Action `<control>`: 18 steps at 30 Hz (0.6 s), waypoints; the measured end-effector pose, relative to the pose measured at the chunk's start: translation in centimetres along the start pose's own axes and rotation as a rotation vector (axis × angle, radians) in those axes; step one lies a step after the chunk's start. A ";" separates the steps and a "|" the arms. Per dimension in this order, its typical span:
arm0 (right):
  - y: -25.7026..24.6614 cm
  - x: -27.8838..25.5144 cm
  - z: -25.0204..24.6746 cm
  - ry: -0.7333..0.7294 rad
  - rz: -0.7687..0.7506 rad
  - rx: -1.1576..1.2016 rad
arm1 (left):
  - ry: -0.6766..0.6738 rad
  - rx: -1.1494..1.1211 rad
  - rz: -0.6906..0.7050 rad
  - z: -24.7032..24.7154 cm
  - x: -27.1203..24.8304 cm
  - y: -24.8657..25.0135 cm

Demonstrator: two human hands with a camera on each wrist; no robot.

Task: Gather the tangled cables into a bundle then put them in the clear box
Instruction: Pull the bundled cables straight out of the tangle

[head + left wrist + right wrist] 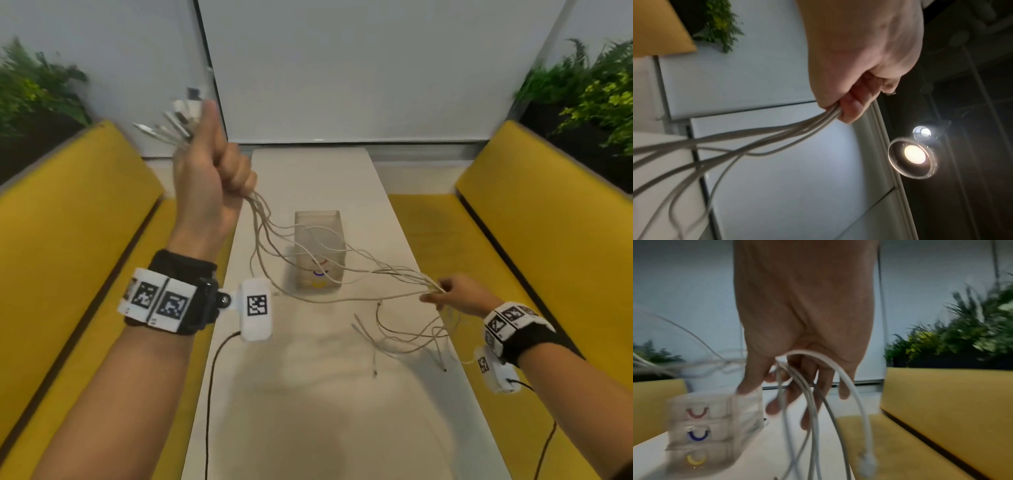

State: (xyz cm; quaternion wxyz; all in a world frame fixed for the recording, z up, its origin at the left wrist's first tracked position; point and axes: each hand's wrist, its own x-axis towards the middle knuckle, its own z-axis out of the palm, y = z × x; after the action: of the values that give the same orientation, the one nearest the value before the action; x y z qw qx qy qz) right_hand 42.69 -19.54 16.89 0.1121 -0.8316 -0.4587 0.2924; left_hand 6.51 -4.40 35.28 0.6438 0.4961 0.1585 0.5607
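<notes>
My left hand point(212, 178) is raised at the upper left, its fist gripping several white cables point(255, 202), whose plug ends point(181, 120) stick out above the thumb. From the fist the cables sag down and right, across the front of the clear box point(318, 222) standing mid-table, to my right hand point(459, 294) low at the table's right edge. The left wrist view shows the fist point(859, 65) closed round the cables point(777, 134). In the right wrist view my right hand point(803, 305) has its fingers loosely curled round the cables point(838, 369), with the box point(715, 426) to its left.
The cables' loose tails point(411, 339) lie looped on the white table point(308, 394) under my right hand. Yellow benches point(68, 222) point(548, 222) flank the narrow table. Plants stand behind both benches, and a pale wall closes the far end.
</notes>
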 end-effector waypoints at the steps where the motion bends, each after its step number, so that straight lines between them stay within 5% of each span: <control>1: -0.8 0.0 -0.3 -0.078 0.019 -0.119 | -0.044 -0.016 -0.031 0.5 -0.3 -0.9; 4: -3.5 -0.4 -0.4 -0.253 -0.052 -0.246 | -0.149 -0.068 -0.129 2.0 -0.8 -3.6; 8: -12.2 -4.3 0.2 0.063 -0.620 0.249 | -0.322 -0.161 -0.265 3.9 -1.6 -7.2; 10: -15.9 -5.4 0.8 0.123 -0.770 0.462 | -0.402 -0.186 -0.313 4.9 -2.2 -8.3; 14: -17.9 -6.0 1.6 -0.093 -0.763 0.736 | -0.436 -0.229 -0.314 5.0 -2.3 -7.7; 18: -14.7 -4.7 2.1 -0.155 -0.606 0.514 | -0.277 -0.233 -0.217 3.0 -1.3 -4.8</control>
State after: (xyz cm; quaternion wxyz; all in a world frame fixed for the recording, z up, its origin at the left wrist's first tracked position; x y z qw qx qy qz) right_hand 29.29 -15.51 23.70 0.3628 -0.5789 -0.6021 0.4132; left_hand 11.11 -6.38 32.30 0.7691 0.4705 0.0550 0.4291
